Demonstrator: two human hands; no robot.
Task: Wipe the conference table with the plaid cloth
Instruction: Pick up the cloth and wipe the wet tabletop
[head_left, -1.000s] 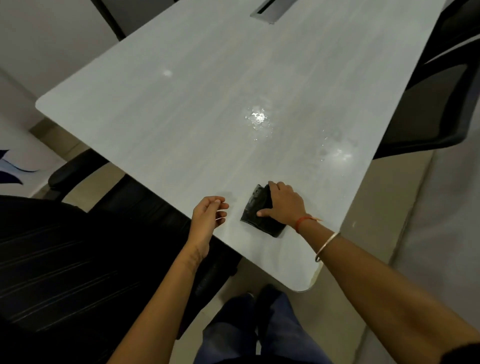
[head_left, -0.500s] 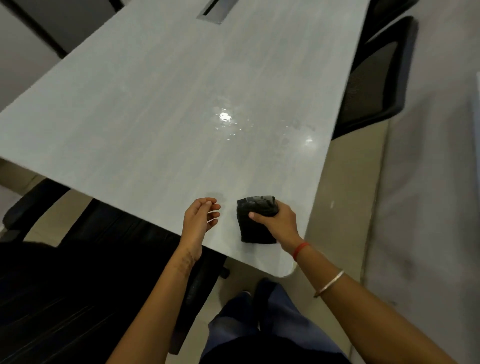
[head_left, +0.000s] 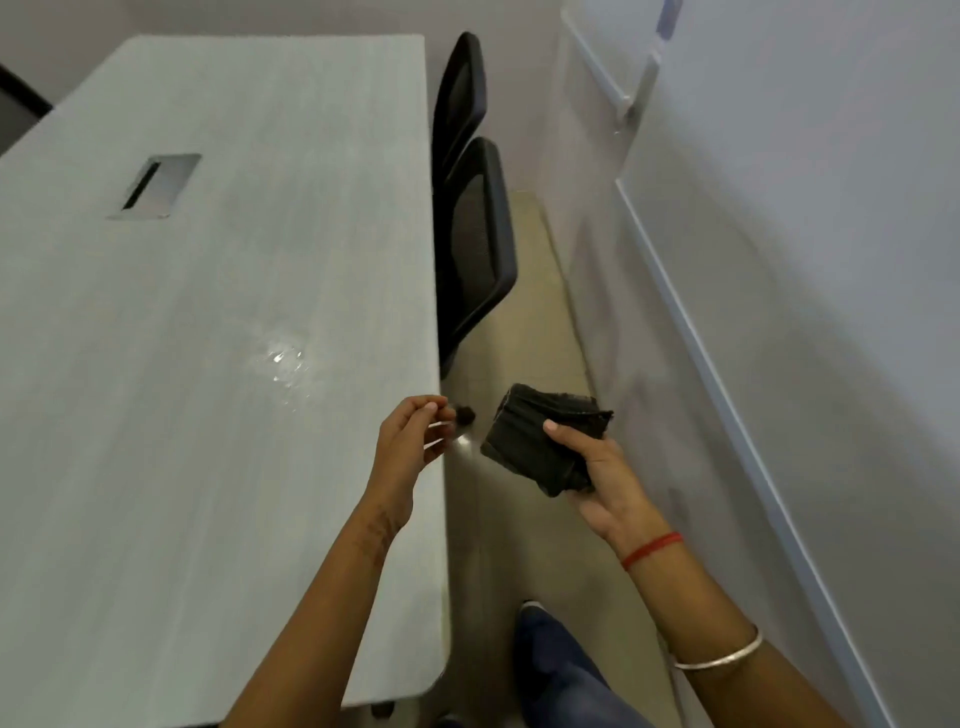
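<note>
The right hand (head_left: 605, 480) holds a dark, folded plaid cloth (head_left: 537, 441) off the pale grey wood-grain conference table (head_left: 156, 415), out over the beige tiled floor (head_left: 524, 353) at 3 o'clock from the table's long edge. Its grip is clenched round the wad, with the thumb lying across the top and the fingers underneath. A red thread (head_left: 652, 550) and a silver bangle (head_left: 719, 657) circle that wrist and forearm. The left hand (head_left: 408, 439) hangs above the table's edge at 9 o'clock from the cloth, apart from it, with the fingers curled and the thumb meeting the forefinger. A small dark blob (head_left: 466, 414) sits just past those fingertips, and I cannot tell whether the grip has it or has nothing. A shiny wet patch (head_left: 283, 358) lies on the table at 10 o'clock from the left hand. A metal cable hatch (head_left: 156, 186) is set into the top farther off toward 11 o'clock. Two black mesh office chairs, the nearer (head_left: 475, 244) and the farther (head_left: 460, 98), stand against the table's edge at 12 o'clock from the cloth.
</note>
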